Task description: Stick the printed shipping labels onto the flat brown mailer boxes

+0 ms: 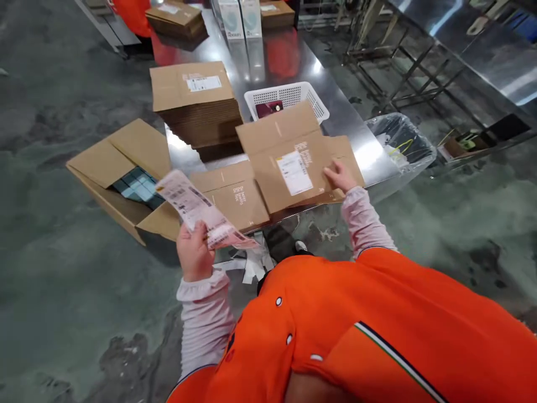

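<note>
In my left hand (195,253) is a strip of printed shipping labels (188,204), pinched between thumb and fingers and sloping down to the right. My right hand (340,177) grips the right edge of a flat cardboard box (268,137) that bears a white label (295,173). This box is tilted and overlaps other flat cardboard on the table. Beneath its left side lies another flat box (241,204), with printed words but no label showing. More flat cardboard (346,154) sticks out behind my right hand.
On the metal table (352,120) stand a stack of flat boxes (193,106), a white basket (312,92) and two white cartons (241,19). An open carton (113,154) with teal packages is at the left. A plastic-lined bin (419,145) stands at the right corner.
</note>
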### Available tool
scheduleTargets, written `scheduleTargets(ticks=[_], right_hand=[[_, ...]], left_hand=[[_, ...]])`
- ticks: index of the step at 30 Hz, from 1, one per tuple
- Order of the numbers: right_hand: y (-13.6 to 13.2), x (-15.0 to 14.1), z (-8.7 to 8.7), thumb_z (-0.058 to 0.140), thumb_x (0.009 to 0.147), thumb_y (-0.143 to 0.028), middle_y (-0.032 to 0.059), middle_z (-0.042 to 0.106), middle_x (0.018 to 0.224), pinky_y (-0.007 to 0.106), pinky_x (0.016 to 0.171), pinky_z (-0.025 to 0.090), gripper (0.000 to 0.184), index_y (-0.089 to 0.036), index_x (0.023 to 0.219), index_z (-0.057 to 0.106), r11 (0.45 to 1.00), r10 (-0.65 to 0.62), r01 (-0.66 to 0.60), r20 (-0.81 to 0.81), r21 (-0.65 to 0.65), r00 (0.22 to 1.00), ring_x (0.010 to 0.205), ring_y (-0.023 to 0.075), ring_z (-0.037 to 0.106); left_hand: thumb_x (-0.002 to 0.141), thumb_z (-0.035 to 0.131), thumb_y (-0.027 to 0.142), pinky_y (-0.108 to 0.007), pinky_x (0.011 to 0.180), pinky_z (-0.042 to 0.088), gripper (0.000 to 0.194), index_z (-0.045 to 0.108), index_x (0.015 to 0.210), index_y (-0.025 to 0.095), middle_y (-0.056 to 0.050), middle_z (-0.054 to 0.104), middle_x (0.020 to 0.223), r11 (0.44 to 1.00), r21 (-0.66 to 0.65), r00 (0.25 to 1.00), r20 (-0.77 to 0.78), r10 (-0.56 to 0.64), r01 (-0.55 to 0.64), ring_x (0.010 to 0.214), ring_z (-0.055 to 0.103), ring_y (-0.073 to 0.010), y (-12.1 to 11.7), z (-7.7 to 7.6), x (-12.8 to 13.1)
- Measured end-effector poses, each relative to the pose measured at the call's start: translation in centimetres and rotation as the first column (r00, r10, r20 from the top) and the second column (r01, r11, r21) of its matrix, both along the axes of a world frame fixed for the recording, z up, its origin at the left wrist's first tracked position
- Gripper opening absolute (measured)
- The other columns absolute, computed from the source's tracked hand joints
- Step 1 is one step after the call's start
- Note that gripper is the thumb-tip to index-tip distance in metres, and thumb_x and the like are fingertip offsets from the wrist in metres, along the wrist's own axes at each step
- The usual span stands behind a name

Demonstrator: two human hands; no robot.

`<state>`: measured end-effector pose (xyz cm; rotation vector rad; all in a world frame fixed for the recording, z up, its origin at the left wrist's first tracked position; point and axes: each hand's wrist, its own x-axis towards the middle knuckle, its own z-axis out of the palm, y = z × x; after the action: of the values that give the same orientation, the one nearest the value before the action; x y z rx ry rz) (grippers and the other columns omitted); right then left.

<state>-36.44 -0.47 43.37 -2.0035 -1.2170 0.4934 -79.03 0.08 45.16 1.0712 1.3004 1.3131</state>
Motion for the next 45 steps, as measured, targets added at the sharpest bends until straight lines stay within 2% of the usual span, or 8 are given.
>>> scheduleTargets(ticks=[3, 5, 7, 11, 22, 33, 40, 45], right_hand=[[-1.2, -1.2, 1.7, 0.081, 0.065, -0.044, 0.0266, 0.055, 0.129, 0.05, 0.099, 0.045, 0.085, -0.004, 0.133, 0.05, 0.994, -0.039, 0.054, 0.149, -0.1, 0.988, 0.117, 0.0344, 0.056], [-1.3, -7.0, 1.4, 0.084, 0.06, -0.042, 0.0234, 0.059, 0.124, 0.046, 0.094, 0.049, 0.086, -0.007, 0.131, 0.052, 0.975, 0.198, -0.199, -0.016, -0.096, 0.98, 0.109, 0.031, 0.06], [-1.4, -14.1, 0.1, 0.076, 0.07, -0.043, 0.0139, 0.065, 0.116, 0.037, 0.088, 0.053, 0.067, -0.013, 0.127, 0.055, 0.867, 0.474, -0.498, -0.355, 0.028, 0.806, 0.098, 0.0223, 0.064], [-2.6, -23.3, -2.6, 0.062, 0.083, -0.039, 0.0086, 0.069, 0.101, 0.032, 0.082, 0.054, 0.035, -0.012, 0.104, 0.063, 0.799, 0.546, -0.578, -0.605, 0.166, 0.58, 0.087, 0.0169, 0.066], [1.5, -24.6, -0.6, 0.077, 0.069, -0.042, 0.0037, 0.071, 0.072, 0.024, 0.059, 0.049, 0.031, -0.014, 0.079, 0.072, 0.616, 0.682, -0.787, -0.525, 0.035, 0.51, 0.064, 0.0136, 0.063], [2.0, -25.7, -2.7, 0.074, 0.073, -0.034, 0.004, 0.068, 0.075, 0.027, 0.068, 0.049, 0.019, -0.015, 0.075, 0.072, 0.712, 0.675, -0.702, -0.304, 0.028, 0.672, 0.071, 0.0152, 0.062], [13.0, -26.9, -7.4, 0.075, 0.071, -0.032, 0.0094, 0.06, 0.112, 0.037, 0.101, 0.041, 0.019, -0.015, 0.079, 0.074, 0.883, 0.468, -0.469, 0.077, -0.01, 0.88, 0.108, 0.0216, 0.056], [17.9, -27.7, -9.6, 0.071, 0.076, -0.045, 0.02, 0.042, 0.144, 0.055, 0.107, 0.031, 0.065, -0.014, 0.131, 0.057, 0.876, 0.481, -0.425, 0.335, -0.229, 0.81, 0.13, 0.0342, 0.04]], left_hand=[[0.073, 0.073, 0.044, -0.031, 0.08, 0.055, 0.043, 0.065, 0.107, 0.018, -0.008, 0.07, 0.103, 1.0, -0.016, 0.994, 0.11, -0.017, 0.018, 0.092, 0.067, -0.021, -2.3, -0.9, 2.5], [0.07, 0.076, 0.043, -0.03, 0.081, 0.054, 0.043, 0.066, 0.103, 0.017, -0.008, 0.071, 0.101, 0.994, -0.046, 0.988, 0.126, -0.088, 0.095, 0.091, 0.067, -0.0208, -3.3, -1.7, 4.0], [0.066, 0.079, 0.043, -0.03, 0.081, 0.053, 0.044, 0.068, 0.099, 0.016, -0.008, 0.071, 0.098, 0.971, -0.096, 0.973, 0.095, -0.21, 0.219, 0.088, 0.067, -0.021, -3.9, -2.1, 5.0], [0.061, 0.081, 0.041, -0.028, 0.077, 0.052, 0.043, 0.069, 0.093, 0.015, -0.006, 0.071, 0.092, 0.985, -0.105, 0.989, 0.074, -0.128, 0.135, 0.084, 0.065, -0.0187, -3.8, -2.1, 4.7], [0.067, 0.073, 0.052, -0.021, 0.051, 0.035, 0.043, 0.053, 0.053, 0.016, 0.003, 0.049, 0.052, 0.97, -0.119, 0.975, 0.036, 0.219, -0.213, 0.052, 0.042, -0.009, -4.5, -6.0, 2.8], [0.067, 0.075, 0.048, -0.023, 0.059, 0.042, 0.038, 0.057, 0.058, 0.016, 0.001, 0.057, 0.057, 0.966, -0.161, 0.973, 0.08, 0.216, -0.201, 0.056, 0.051, -0.0109, -3.4, -9.2, 2.2], [0.047, 0.089, 0.034, -0.039, 0.083, 0.053, 0.055, 0.071, 0.094, 0.011, -0.014, 0.073, 0.096, 0.847, -0.477, 0.929, 0.368, -0.048, 0.233, 0.088, 0.068, -0.0283, -3.9, -15.0, 0.4], [0.042, 0.091, 0.033, -0.044, 0.085, 0.054, 0.057, 0.071, 0.091, 0.011, -0.016, 0.073, 0.093, 0.723, -0.646, 0.922, 0.387, 0.033, 0.245, 0.092, 0.069, -0.0337, -9.8, -17.9, -1.3]])
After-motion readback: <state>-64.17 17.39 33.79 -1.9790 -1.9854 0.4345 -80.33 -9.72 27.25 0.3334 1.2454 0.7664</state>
